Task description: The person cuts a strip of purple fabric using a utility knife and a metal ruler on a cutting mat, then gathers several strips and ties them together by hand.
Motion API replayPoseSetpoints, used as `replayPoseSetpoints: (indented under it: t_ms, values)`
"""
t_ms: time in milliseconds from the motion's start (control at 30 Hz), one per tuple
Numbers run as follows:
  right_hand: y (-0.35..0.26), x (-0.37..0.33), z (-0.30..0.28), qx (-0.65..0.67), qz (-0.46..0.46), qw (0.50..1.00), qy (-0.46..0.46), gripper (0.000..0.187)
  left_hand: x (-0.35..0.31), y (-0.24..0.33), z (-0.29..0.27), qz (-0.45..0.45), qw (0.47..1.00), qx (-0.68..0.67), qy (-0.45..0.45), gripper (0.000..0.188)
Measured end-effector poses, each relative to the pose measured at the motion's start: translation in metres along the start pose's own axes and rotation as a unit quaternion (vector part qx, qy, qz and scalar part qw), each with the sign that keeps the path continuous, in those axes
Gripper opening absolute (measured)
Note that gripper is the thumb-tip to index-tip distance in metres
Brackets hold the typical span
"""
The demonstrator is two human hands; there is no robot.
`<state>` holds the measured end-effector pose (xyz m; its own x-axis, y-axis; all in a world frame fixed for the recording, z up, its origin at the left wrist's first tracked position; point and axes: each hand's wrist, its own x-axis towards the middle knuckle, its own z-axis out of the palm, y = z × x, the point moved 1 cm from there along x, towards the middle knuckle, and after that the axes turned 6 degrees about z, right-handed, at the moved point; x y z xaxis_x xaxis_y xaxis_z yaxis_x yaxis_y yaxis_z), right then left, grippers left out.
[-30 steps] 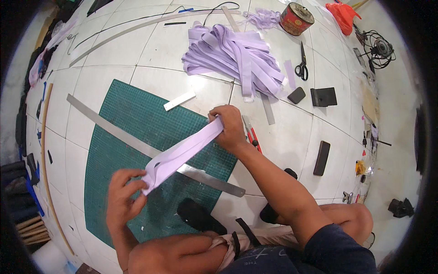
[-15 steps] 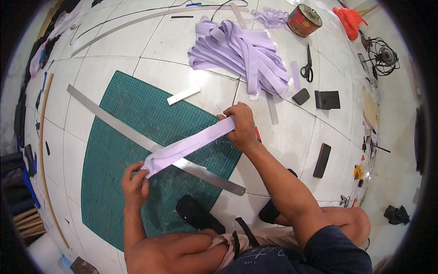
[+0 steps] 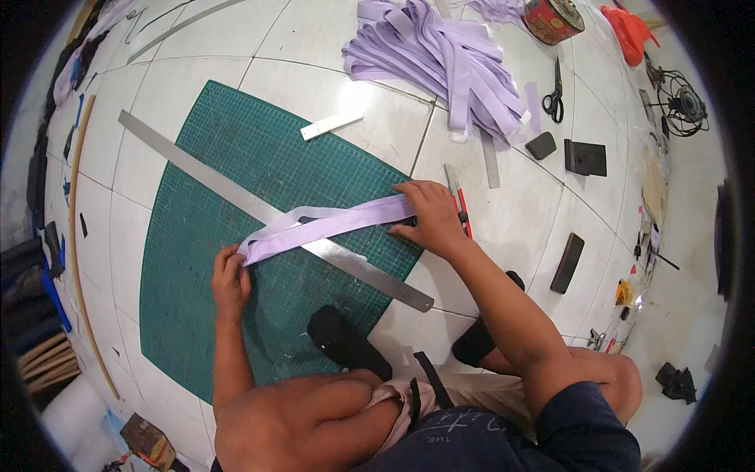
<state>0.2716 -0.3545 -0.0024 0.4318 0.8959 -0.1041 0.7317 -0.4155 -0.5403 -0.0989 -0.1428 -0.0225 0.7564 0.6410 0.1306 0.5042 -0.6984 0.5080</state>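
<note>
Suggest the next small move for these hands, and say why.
I'd probably bring the folded lilac fabric strip's layers together: they gape apart near where it crosses the metal ruler on the green cutting mat, while the left hand pinches one end and the right hand is at the other.

a cutting mat (image 3: 252, 149), metal ruler (image 3: 212, 178) and scissors (image 3: 554, 101) suggest a workshop.
</note>
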Motion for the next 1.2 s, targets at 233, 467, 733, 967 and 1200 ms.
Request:
replayPoseSetpoints:
  t_ms: [233,467,733,967,1200]
  values:
    - [0.014,-0.002,-0.012,0.041,0.004,0.999,0.002,0.084,0.004,0.005,0.007,-0.013,0.999,-0.016,0.035,0.027]
    - [0.023,0.011,-0.01,-0.008,-0.001,1.0,-0.025,0.075,0.005,0.003,0.01,-0.032,0.997,-0.042,0.051,0.025]
    - [0.017,0.009,-0.022,0.038,0.015,0.999,-0.006,0.066,0.002,-0.007,0.014,-0.007,0.997,-0.04,0.06,0.024]
    - [0.013,-0.023,-0.003,0.088,0.154,0.984,0.034,0.057,0.0,-0.006,0.014,-0.021,0.997,-0.044,0.065,0.027]
    - [0.004,-0.018,0.015,0.136,0.254,0.955,0.076,0.049,0.005,-0.002,0.015,-0.024,0.996,-0.058,0.062,0.027]
